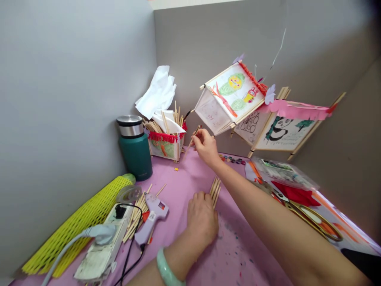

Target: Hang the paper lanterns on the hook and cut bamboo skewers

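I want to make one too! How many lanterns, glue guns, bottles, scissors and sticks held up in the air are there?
Painted lanterns: 3
Glue gun: 1
Green bottle: 1
Scissors: 1
Stick pinched in the right hand: 1
Total: 7

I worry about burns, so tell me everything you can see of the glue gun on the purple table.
The glue gun is small, pale lilac plastic, with an orange trigger and a label on its barrel. It lies on its side on the purple table cover, partly over wooden sticks, beside the power strip. A black cord runs from its handle. Neither the left hand nor the right hand touches it. Whether it is switched on cannot be told.
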A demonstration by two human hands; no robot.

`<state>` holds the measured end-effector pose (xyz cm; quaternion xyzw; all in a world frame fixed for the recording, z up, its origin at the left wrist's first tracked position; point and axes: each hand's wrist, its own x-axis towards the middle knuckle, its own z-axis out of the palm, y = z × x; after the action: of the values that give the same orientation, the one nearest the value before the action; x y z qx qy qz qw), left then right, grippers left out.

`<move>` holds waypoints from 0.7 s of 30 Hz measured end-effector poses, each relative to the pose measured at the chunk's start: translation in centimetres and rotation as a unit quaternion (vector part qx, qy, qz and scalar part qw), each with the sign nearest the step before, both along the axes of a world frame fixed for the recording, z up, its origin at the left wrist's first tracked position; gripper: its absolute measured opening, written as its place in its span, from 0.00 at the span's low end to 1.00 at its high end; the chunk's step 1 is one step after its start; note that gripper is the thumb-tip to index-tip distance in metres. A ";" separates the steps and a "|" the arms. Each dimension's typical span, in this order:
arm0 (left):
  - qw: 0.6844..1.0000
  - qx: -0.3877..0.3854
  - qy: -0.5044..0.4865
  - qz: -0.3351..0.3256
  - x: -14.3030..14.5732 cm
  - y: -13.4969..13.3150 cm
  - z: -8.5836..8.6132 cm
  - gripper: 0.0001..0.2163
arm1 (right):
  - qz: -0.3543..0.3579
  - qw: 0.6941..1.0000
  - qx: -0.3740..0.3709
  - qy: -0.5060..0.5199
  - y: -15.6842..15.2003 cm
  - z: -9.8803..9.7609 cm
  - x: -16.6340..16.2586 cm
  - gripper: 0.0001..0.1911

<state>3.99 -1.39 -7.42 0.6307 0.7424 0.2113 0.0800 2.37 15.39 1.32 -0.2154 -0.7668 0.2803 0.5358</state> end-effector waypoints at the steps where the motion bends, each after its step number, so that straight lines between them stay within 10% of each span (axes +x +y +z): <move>1: 1.000 -0.003 -0.001 0.001 0.0 0.0 0.1 0.12 | 0.003 1.000 0.003 -0.006 0.1 -0.1 -0.3 0.03; 21: 1.000 -0.016 -0.022 0.000 0.0 0.1 0.5 0.12 | -0.004 0.995 0.003 -0.100 2.6 0.0 -4.6 0.07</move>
<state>3.95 -1.28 -6.87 0.6245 0.7439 0.2130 0.1061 -2.20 17.99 1.32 -0.2436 -0.8166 0.2528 0.4581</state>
